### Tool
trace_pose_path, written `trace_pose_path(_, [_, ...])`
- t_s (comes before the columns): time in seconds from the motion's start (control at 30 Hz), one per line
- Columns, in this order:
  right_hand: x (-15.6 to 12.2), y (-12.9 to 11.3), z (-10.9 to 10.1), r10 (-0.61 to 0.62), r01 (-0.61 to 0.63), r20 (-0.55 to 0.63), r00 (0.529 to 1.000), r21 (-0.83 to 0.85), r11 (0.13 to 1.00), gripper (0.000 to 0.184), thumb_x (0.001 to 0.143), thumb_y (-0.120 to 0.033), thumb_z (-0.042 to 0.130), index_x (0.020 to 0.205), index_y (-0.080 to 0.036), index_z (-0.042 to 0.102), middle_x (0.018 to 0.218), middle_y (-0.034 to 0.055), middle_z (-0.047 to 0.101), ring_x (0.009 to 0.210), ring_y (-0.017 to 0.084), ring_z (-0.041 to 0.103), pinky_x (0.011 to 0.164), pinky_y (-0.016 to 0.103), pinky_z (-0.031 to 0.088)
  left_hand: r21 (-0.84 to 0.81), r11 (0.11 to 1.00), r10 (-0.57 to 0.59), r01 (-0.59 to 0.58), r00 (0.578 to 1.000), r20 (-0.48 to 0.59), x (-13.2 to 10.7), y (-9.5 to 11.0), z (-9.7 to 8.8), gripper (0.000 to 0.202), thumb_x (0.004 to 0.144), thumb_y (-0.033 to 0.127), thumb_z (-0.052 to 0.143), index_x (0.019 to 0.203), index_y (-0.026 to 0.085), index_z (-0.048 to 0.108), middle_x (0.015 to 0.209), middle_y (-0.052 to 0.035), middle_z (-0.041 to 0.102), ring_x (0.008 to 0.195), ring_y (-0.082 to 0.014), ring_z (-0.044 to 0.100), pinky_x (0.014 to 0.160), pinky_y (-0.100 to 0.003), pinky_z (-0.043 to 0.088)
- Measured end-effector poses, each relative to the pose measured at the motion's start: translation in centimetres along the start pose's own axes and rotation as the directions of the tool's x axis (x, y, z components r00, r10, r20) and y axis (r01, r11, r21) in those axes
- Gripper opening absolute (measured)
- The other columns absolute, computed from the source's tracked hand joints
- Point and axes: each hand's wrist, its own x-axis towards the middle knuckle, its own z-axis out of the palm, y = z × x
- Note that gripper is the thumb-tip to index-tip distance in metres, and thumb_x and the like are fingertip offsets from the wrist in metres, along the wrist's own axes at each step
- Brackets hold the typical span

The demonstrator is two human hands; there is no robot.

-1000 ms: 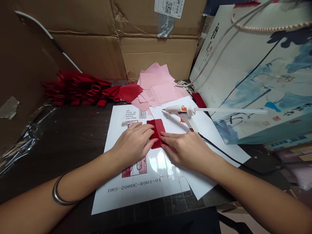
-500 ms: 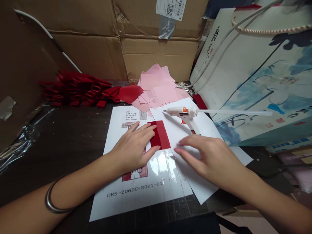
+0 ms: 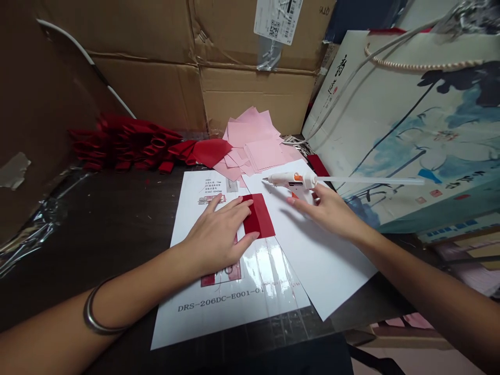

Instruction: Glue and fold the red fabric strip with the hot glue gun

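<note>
My left hand lies flat with fingers stretched, its fingertips and thumb pressing on a folded red fabric piece. That piece rests on a printed sheet and reaches toward a blank white sheet. At the right, my right hand is around the handle of a white and orange hot glue gun. The nozzle points left, and a long clear glue stick sticks out of the back. Part of the handle is hidden by my fingers.
Pink squares lie in a loose pile at the back. Several rolled red fabric pieces are heaped at the back left. Cardboard boxes stand behind. A large painted paper bag leans at the right, with a grey cable before it.
My right hand has moved up and away from beside the red piece and has closed around the glue gun's handle. My left hand stays on the red piece. The camera view has shifted slightly.
</note>
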Motion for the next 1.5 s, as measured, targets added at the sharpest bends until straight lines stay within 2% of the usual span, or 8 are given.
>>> trace_pose_path(0.2, [-1.3, -0.8, -1.7, 0.004, -0.027, 0.114, 0.994, 0.198, 0.98, 0.044, 0.088, -0.061, 0.053, 0.092, -0.021, 0.069, 0.066, 0.0018, 0.063, 0.06, 0.017, 0.057, 0.055, 0.031, 0.041, 0.011, 1.0, -0.004, 0.004, 1.0, -0.001, -0.1, 0.0, 0.1, 0.054, 0.095, 0.045, 0.046, 0.139, 0.014, 0.044, 0.143, -0.015, 0.053, 0.135, -0.0315, 0.046, 0.115, -0.059, 0.02])
trace_pose_path(0.3, [-3.5, -1.4, -3.5, -0.025, 0.002, 0.168, 0.985, 0.134, 0.991, 0.046, 0.087, -0.061, 0.055, 0.067, -0.021, 0.065, 0.059, 0.001, 0.058, 0.057, 0.015, 0.054, 0.058, 0.031, 0.04, 0.019, 1.0, 0.001, -0.001, 1.0, -0.015, -0.1, 0.0, 0.2, 0.056, 0.095, 0.045, 0.045, 0.141, 0.013, 0.043, 0.143, -0.0159, 0.052, 0.137, -0.0325, 0.043, 0.114, -0.059, 0.02])
trace_pose_path(0.43, [-5.8, -2.4, -4.3, 0.061, -0.092, 0.243, 0.968, 0.119, 0.989, 0.044, 0.087, -0.062, 0.054, 0.086, -0.021, 0.069, 0.048, -0.003, 0.049, 0.048, 0.015, 0.048, 0.049, 0.03, 0.035, 0.034, 0.999, -0.003, 0.004, 1.0, -0.014, -0.1, 0.0, 0.2, 0.056, 0.095, 0.046, 0.045, 0.141, 0.014, 0.043, 0.141, -0.0146, 0.054, 0.136, -0.0334, 0.043, 0.114, -0.058, 0.022])
trace_pose_path(0.57, [-6.5, -2.7, -4.0, 0.04, -0.058, 0.285, 0.958, 0.056, 0.997, 0.039, 0.089, -0.059, 0.052, 0.083, -0.023, 0.066, 0.05, -0.004, 0.046, 0.047, 0.014, 0.045, 0.046, 0.029, 0.032, 0.045, 0.999, 0.011, -0.01, 0.999, -0.034, -0.1, 0.1, 0.2, 0.056, 0.095, 0.045, 0.045, 0.142, 0.015, 0.042, 0.141, -0.0146, 0.054, 0.135, -0.0323, 0.044, 0.113, -0.055, 0.022])
trace_pose_path(0.77, [-6.5, -2.0, -3.9, 0.0, 0.007, 0.259, 0.966, -0.026, 1.0, 0.043, 0.09, -0.058, 0.052, 0.065, -0.023, 0.052, 0.051, -0.004, 0.044, 0.045, 0.013, 0.042, 0.046, 0.029, 0.032, 0.043, 0.999, 0.013, -0.012, 1.0, -0.026, -0.1, 0.1, 0.2, 0.051, 0.095, 0.043, 0.045, 0.141, 0.018, 0.045, 0.143, -0.0121, 0.053, 0.135, -0.0315, 0.044, 0.113, -0.055, 0.022])
trace_pose_path(0.97, [-6.7, -2.5, -4.0, 0.005, 0.007, 0.255, 0.967, -0.047, 0.999, 0.043, 0.089, -0.061, 0.05, 0.067, -0.024, 0.05, 0.053, -0.0038, 0.045, 0.047, 0.014, 0.041, 0.048, 0.03, 0.032, 0.039, 0.999, 0.013, -0.014, 1.0, 0.007, -0.2, 0.0, 0.3, 0.051, 0.097, 0.043, 0.042, 0.141, 0.019, 0.045, 0.148, -0.0091, 0.048, 0.14, -0.0313, 0.037, 0.114, -0.058, 0.019])
trace_pose_path(1.13, [-6.7, -2.6, -4.0, 0.051, -0.034, 0.249, 0.967, -0.073, 0.997, 0.049, 0.087, -0.064, 0.05, 0.062, -0.023, 0.041, 0.056, -0.0025, 0.043, 0.049, 0.013, 0.038, 0.046, 0.03, 0.03, 0.036, 0.999, 0.017, -0.017, 1.0, -0.013, -0.2, 0.0, 0.3, 0.051, 0.096, 0.043, 0.044, 0.141, 0.019, 0.045, 0.146, -0.0097, 0.05, 0.138, -0.031, 0.04, 0.114, -0.056, 0.02])
trace_pose_path(1.5, [-6.7, -2.1, -3.9, 0.067, -0.05, 0.218, 0.974, -0.08, 0.996, 0.051, 0.085, -0.065, 0.053, 0.06, -0.023, 0.039, 0.057, -0.002, 0.042, 0.051, 0.013, 0.037, 0.048, 0.03, 0.028, 0.058, 0.998, -0.019, 0.02, 1.0, -0.017, -0.1, 0.2, 0.2, 0.058, 0.095, 0.047, 0.044, 0.143, 0.015, 0.041, 0.144, -0.0132, 0.051, 0.137, -0.0304, 0.041, 0.114, -0.054, 0.022])
